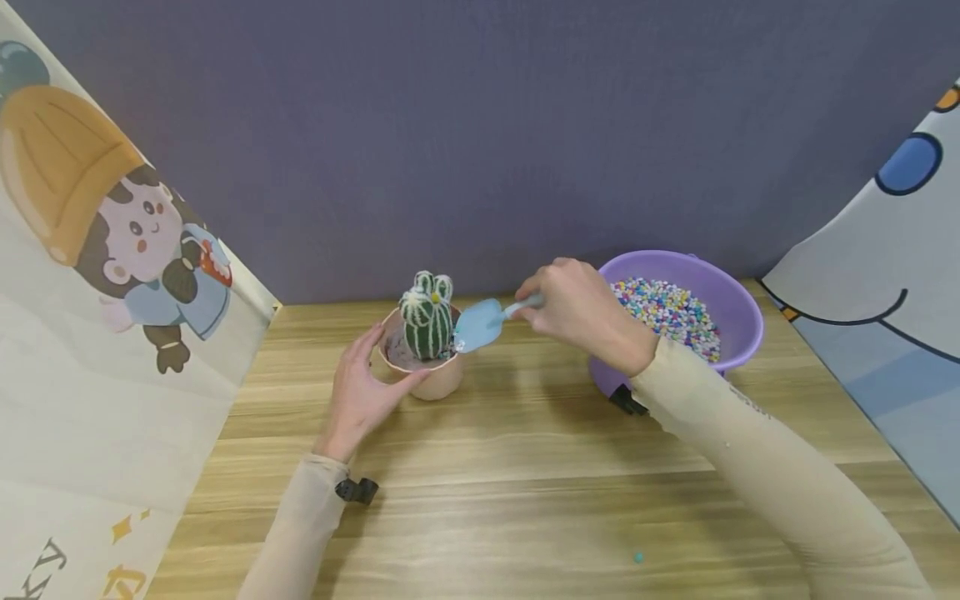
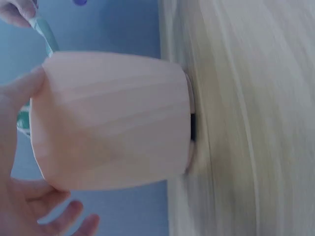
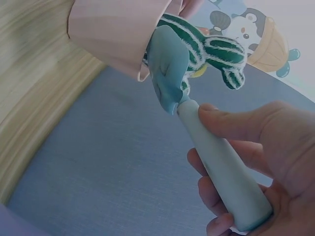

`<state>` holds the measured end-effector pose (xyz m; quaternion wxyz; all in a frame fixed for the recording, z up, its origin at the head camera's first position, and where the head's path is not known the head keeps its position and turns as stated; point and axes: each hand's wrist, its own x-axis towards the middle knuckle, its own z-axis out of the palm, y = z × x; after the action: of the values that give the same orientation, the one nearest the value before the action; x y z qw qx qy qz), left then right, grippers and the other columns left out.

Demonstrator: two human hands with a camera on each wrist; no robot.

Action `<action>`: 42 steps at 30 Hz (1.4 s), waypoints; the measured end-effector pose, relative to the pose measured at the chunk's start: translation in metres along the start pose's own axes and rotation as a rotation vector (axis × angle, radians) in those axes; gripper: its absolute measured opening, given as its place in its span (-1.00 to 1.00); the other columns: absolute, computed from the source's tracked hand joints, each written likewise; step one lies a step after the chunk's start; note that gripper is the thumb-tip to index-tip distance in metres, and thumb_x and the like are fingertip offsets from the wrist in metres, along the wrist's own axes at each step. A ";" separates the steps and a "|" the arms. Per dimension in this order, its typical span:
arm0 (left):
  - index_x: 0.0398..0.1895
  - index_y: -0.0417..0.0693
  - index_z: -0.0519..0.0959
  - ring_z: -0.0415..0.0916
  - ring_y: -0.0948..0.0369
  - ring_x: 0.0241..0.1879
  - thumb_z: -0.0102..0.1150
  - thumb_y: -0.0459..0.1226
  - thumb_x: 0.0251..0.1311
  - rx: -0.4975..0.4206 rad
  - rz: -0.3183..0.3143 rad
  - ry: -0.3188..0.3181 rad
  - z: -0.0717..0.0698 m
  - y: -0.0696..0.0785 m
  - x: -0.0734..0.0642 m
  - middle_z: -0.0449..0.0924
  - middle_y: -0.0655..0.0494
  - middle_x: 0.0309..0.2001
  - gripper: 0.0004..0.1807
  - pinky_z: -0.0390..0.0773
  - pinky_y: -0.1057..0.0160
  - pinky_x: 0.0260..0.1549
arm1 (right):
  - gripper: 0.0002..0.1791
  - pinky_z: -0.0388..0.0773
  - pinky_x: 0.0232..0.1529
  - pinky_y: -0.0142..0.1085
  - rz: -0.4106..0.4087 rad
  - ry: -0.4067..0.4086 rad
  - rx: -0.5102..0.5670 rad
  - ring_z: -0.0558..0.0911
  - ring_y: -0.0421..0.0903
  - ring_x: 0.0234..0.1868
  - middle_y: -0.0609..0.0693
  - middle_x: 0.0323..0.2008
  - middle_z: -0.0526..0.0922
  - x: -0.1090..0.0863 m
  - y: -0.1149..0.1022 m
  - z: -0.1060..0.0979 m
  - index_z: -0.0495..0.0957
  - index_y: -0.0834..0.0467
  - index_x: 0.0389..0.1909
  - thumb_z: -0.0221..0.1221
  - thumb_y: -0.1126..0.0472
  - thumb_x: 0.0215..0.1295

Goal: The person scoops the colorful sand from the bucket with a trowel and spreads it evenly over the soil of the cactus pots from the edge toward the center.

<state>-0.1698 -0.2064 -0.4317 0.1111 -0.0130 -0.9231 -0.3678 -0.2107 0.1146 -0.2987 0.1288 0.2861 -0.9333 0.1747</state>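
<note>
A pink pot [image 1: 438,383] stands on the wooden table, holding a green cactus [image 1: 427,333] with white stripes and grey filling around its base. My left hand [image 1: 363,396] grips the pot by its rim, thumb at the near side and fingers round the left. In the left wrist view, the pot [image 2: 113,120] sits between thumb and fingers. My right hand [image 1: 581,308] holds a light blue toy shovel [image 1: 480,325] by its handle. The shovel's blade [image 3: 169,66] tips at the pot's right rim, beside the cactus [image 3: 224,51], with a few small beads at its tip.
At the right, a purple basin [image 1: 738,333] full of small multicoloured beads [image 1: 667,312] stands under my right forearm. One teal bead [image 1: 638,557] lies on the table [image 1: 487,500] near the front. A dark blue partition [image 1: 487,150] rises behind, with printed panels on both sides.
</note>
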 end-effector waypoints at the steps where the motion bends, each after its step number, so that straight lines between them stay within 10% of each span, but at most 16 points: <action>1: 0.64 -0.10 0.26 0.18 -0.18 0.61 0.57 0.29 -0.02 0.013 -0.004 0.002 0.000 0.001 -0.001 0.27 -0.13 0.63 0.23 0.26 -0.34 0.54 | -0.79 0.70 -0.23 -0.03 -0.003 -0.002 -0.003 0.71 0.07 -0.27 0.02 -0.24 0.88 0.000 0.000 0.000 0.88 0.11 -0.20 0.55 0.12 0.18; 19: 0.74 -0.04 0.03 0.03 -0.22 0.67 0.48 0.18 0.16 -0.017 0.085 -0.154 -0.006 -0.012 0.012 0.02 -0.16 0.72 0.22 0.13 -0.38 0.59 | -0.79 0.70 -0.24 -0.03 -0.008 0.004 0.009 0.71 0.03 -0.31 0.01 -0.27 0.88 -0.001 0.000 0.006 0.88 0.11 -0.22 0.55 0.10 0.18; 42: 0.72 -0.05 0.08 0.09 -0.16 0.65 0.52 0.28 0.07 -0.033 0.041 -0.063 0.004 0.000 0.001 0.09 -0.11 0.70 0.28 0.18 -0.35 0.59 | -0.79 0.60 -0.26 -0.07 0.011 0.071 0.070 0.69 0.02 -0.36 0.02 -0.32 0.88 -0.013 0.017 0.005 0.88 0.10 -0.24 0.58 0.11 0.14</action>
<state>-0.1715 -0.2035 -0.4341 0.0892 -0.0453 -0.9196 -0.3799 -0.2105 0.1322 -0.3115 0.1507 0.2789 -0.9231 0.2179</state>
